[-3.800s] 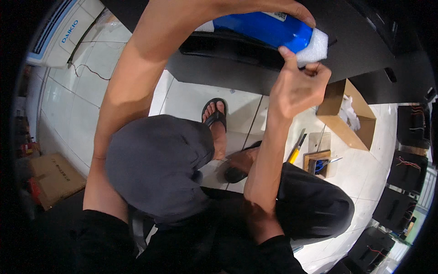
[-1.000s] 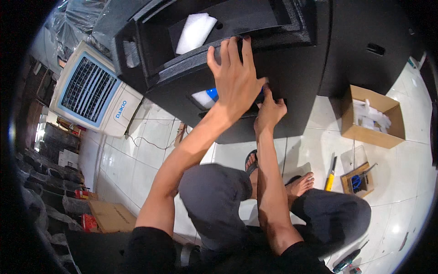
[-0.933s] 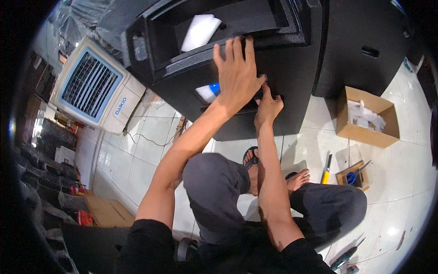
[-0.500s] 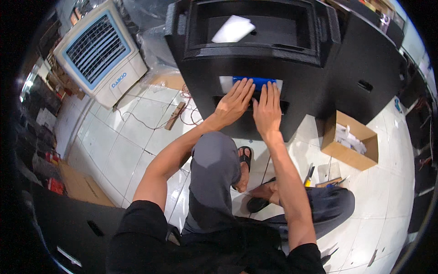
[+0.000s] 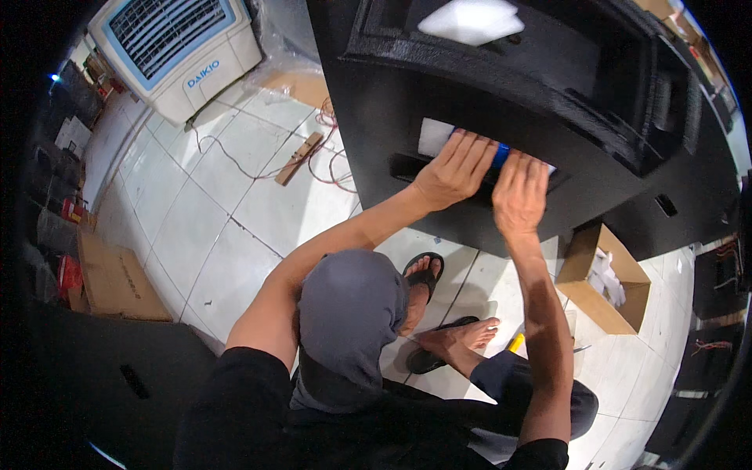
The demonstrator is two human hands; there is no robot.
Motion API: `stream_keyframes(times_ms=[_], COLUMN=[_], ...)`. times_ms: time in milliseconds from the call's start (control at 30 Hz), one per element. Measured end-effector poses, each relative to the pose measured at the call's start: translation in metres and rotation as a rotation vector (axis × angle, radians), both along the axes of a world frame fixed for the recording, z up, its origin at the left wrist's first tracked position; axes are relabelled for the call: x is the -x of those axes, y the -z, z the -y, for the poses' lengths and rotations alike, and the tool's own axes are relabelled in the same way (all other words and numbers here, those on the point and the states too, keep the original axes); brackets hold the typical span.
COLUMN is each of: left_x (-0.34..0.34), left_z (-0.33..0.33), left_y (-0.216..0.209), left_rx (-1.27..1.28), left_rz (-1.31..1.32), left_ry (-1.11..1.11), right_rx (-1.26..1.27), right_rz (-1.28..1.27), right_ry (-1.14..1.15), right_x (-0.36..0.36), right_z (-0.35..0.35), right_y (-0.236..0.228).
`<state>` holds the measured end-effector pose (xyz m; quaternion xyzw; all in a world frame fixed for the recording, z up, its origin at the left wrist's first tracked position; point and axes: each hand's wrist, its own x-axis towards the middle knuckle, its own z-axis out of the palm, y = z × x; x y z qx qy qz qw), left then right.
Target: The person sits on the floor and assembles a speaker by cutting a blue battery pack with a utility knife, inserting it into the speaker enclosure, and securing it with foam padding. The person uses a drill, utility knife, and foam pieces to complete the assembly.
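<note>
A large black box-shaped cabinet (image 5: 376,133) stands in front of me, with a rectangular opening in its side. A blue-and-white padded piece (image 5: 501,154) lies in that opening, white at its left end and blue in the middle. Curled over its left half are the fingers of my left hand (image 5: 453,174). My right hand (image 5: 520,197) bends its fingers over the right half, close beside the left. Both hands hide most of the piece, and the thumbs are mostly out of sight. A white foam piece (image 5: 470,21) rests in the cabinet's upper recess.
An open cardboard box (image 5: 607,294) with white pieces inside stands at right on the tiled floor. A yellow-handled tool (image 5: 516,342) lies by my foot. At left are an air cooler (image 5: 184,59), a wooden strip (image 5: 299,158) and a thin cable (image 5: 227,160).
The view has shifted, so the cabinet appears larger, tilted and farther right. My fingers, stretched along the padded piece before, now curl over it and cover more of the blue.
</note>
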<state>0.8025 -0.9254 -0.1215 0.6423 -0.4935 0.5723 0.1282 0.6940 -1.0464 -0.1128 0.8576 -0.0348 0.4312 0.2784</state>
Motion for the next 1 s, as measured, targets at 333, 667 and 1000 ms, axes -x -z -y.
stream_keyframes(times_ms=[333, 667, 1000], left_x=[0.002, -0.003, 0.003], left_z=[-0.004, 0.003, 0.003], left_y=[-0.013, -0.030, -0.029], left_rx=[-0.062, -0.318, -0.260], left_rz=[-0.058, -0.088, -0.112], left_ry=[-0.001, -0.042, -0.013], right_rx=[0.064, 0.020, -0.141], right_rz=[-0.126, -0.243, -0.001], right_ry=[0.093, 0.041, -0.080], right_x=[0.007, 0.008, 0.002], right_z=[-0.003, 0.007, -0.001], right_y=[-0.019, -0.030, -0.015])
